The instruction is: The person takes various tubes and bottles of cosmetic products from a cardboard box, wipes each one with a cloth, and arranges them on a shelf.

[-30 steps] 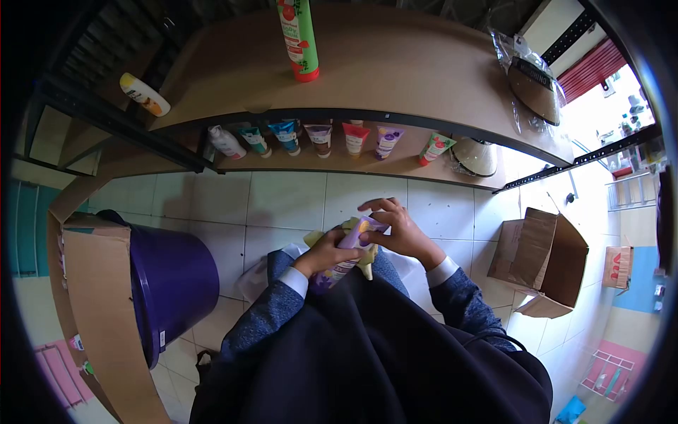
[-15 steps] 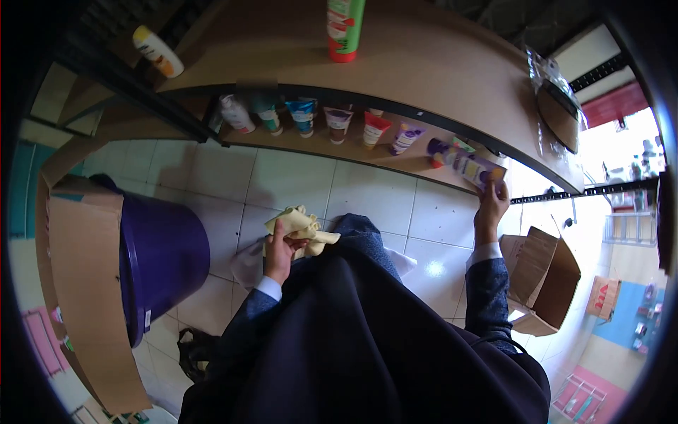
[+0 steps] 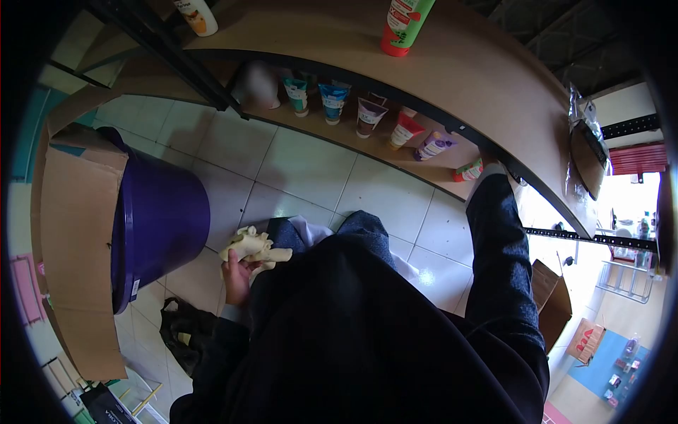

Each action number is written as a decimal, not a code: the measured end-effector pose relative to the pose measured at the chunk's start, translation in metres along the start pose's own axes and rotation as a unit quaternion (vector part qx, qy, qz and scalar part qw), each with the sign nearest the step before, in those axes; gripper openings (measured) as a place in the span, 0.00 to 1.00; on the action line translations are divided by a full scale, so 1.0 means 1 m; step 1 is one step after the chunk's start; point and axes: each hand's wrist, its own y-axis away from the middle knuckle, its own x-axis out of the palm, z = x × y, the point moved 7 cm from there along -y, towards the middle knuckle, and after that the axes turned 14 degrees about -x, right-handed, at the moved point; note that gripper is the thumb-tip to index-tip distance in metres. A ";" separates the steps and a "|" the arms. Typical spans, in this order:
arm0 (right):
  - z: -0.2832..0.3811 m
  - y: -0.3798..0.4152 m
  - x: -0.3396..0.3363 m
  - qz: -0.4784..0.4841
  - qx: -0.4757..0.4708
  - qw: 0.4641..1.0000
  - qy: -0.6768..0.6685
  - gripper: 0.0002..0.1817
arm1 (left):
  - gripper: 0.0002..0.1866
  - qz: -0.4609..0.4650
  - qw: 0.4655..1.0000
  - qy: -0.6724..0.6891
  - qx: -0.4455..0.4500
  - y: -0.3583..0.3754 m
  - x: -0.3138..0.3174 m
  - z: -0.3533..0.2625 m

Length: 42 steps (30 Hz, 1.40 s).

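My left hand (image 3: 239, 275) is closed on a crumpled pale yellow cloth (image 3: 251, 247), low over my lap. My right arm reaches under the upper shelf at the right; my right hand (image 3: 489, 160) is mostly hidden by the shelf edge, so its fingers and anything in them cannot be made out. Close to it lies a red and green tube (image 3: 469, 170). Along the lower shelf stand a purple and white tube (image 3: 433, 145), a red one (image 3: 405, 132), a brown one (image 3: 369, 116), a blue one (image 3: 333, 102) and a green one (image 3: 296, 95).
The upper shelf (image 3: 311, 32) holds a green and red tube (image 3: 405, 25) and a white bottle (image 3: 196, 17). A purple bin (image 3: 166, 219) and cardboard (image 3: 78, 247) are at the left, a black bag (image 3: 187, 332) below them. An open box (image 3: 554, 304) stands right.
My right hand has gone in under the upper shelf, and the purple tube it held is out of sight. My left hand has moved left and down with the cloth. The view has shifted.
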 end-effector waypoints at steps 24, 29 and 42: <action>0.051 0.012 0.052 0.266 -0.140 0.949 -0.091 0.23 | 0.27 -0.047 0.999 0.001 0.015 0.005 -0.009 -0.003; 0.102 0.040 0.028 0.160 -0.285 0.940 -0.101 0.25 | 0.26 -0.020 0.999 0.040 0.014 0.004 -0.004 -0.004; 0.060 0.041 0.019 0.162 -0.213 0.957 -0.110 0.20 | 0.28 -0.001 0.998 -0.004 0.061 0.018 0.015 -0.034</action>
